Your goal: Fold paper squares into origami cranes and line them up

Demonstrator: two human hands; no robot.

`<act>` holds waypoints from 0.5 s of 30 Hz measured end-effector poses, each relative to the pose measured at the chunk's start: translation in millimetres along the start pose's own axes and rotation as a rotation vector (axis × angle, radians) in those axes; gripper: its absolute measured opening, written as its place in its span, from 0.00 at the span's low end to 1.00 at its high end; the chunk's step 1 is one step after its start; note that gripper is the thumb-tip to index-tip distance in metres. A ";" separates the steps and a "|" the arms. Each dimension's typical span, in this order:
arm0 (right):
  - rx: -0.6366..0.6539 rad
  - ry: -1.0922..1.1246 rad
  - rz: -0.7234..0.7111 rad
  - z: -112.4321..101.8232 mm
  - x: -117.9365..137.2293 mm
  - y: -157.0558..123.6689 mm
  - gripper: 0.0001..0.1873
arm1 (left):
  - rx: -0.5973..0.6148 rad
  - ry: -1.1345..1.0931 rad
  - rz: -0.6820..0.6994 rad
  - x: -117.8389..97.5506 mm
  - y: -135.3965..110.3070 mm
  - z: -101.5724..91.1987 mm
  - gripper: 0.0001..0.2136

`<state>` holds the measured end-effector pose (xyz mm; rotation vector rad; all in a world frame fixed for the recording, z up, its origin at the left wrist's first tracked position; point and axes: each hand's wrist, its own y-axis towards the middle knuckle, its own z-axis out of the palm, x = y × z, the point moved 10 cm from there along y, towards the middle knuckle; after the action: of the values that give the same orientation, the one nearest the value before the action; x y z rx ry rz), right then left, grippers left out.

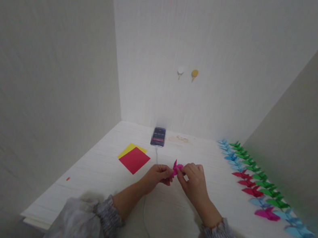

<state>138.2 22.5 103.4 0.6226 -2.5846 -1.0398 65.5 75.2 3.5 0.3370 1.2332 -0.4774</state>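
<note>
A magenta paper crane (175,168) is held up between my two hands, above the middle of the white table. My left hand (158,176) pinches its left side between thumb and fingers. On the other side, my right hand (194,179) grips the crane's right part with thumb and forefinger. One thin point of the folded paper sticks up between the hands; my fingers cover much of the rest. Left of my left hand lie a red paper square (134,160) and, partly under it, a yellow paper square (129,150).
Rows of folded cranes in green (263,176), blue (299,232), red (252,191) and magenta (267,213) line the table's right side. A phone (158,137) leans at the back wall, its white cable (145,223) running under my hands. A small orange scrap (68,179) lies at left.
</note>
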 end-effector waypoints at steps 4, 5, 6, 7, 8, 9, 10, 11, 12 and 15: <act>-0.019 0.001 0.014 -1.6 -2.2 -1.2 0.11 | -0.024 0.025 0.016 2.0 2.2 -4.1 0.16; -0.030 0.004 0.024 -2.7 -3.7 -1.6 0.11 | -0.026 0.029 0.014 2.6 2.3 -4.6 0.16; -0.038 0.008 0.036 -3.6 -5.4 -2.2 0.10 | -0.022 0.031 0.010 3.3 2.2 -4.4 0.16; -0.045 0.011 0.048 -4.4 -7.1 -2.7 0.10 | -0.016 0.033 0.004 4.0 2.1 -4.1 0.16; -0.050 0.012 0.060 -5.1 -8.7 -3.2 0.10 | -0.013 0.035 0.000 4.6 1.8 -3.9 0.15; -0.053 0.013 0.068 -5.6 -9.8 -3.6 0.10 | -0.012 0.038 -0.002 5.0 1.6 -4.0 0.15; -0.055 0.014 0.073 -6.0 -10.5 -3.9 0.10 | -0.015 0.041 -0.003 5.2 1.4 -4.5 0.14; -0.054 0.017 0.075 -6.1 -10.8 -4.2 0.10 | -0.021 0.047 0.001 5.2 1.2 -5.1 0.13; -0.056 0.023 0.076 -6.4 -11.0 -4.4 0.10 | -0.027 0.052 0.006 5.0 1.0 -5.7 0.13; -0.077 0.055 0.086 -8.1 -12.3 -5.2 0.09 | -0.034 0.072 0.017 5.0 0.5 -5.8 0.13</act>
<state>153.7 20.3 104.2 0.5097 -2.4884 -1.0734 62.3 77.6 -3.1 0.3383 1.3062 -0.4320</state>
